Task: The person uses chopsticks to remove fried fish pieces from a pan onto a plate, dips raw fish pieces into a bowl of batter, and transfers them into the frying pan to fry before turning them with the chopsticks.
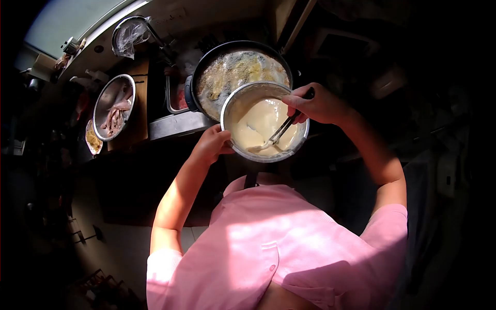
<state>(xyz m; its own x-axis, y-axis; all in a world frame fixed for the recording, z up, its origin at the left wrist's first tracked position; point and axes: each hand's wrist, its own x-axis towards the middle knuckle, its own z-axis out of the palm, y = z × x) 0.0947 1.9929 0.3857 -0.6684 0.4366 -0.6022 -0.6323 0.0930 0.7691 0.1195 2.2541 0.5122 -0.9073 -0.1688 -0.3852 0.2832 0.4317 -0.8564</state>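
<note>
Near the pan (235, 45), the left hand (210, 145) grips the bowl (266, 158), the right hand (316, 104) grasps probable tongs (282, 129) for stirring batter (258, 116); lifting next needs steadiness.

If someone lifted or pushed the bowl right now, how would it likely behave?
The bowl would probably feel heavy, given the broad pool of pale mix inside. That mix looks fluid and glossy, so it would likely slosh. The left hand grips one side, so the bowl might tip away from it.
</note>
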